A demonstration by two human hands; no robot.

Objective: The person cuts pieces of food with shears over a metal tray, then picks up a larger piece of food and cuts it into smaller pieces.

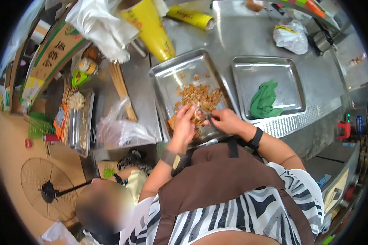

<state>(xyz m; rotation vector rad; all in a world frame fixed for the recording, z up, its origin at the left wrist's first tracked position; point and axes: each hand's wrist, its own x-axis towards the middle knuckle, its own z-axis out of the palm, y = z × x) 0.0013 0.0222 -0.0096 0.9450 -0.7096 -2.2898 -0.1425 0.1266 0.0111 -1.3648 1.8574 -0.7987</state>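
Note:
My left hand (184,125) is closed with its fingertips around a pale brown piece of food (198,115), low over a deep steel tray (161,81). Close beside it on the right, my right hand (228,121) grips a small dark-handled knife (210,118); its tip reaches toward the held piece, and its blade is hard to make out. Brown chopped food pieces (200,96) lie heaped in the middle of that tray, with more under and beside my left hand.
To the right, a second steel tray (241,69) holds a green cloth or bag (265,100). Wooden skewers (122,90) and a clear plastic bag (124,125) lie left. Yellow rolls (151,30) stand behind. Another person (137,183) sits lower left, near a fan (49,190).

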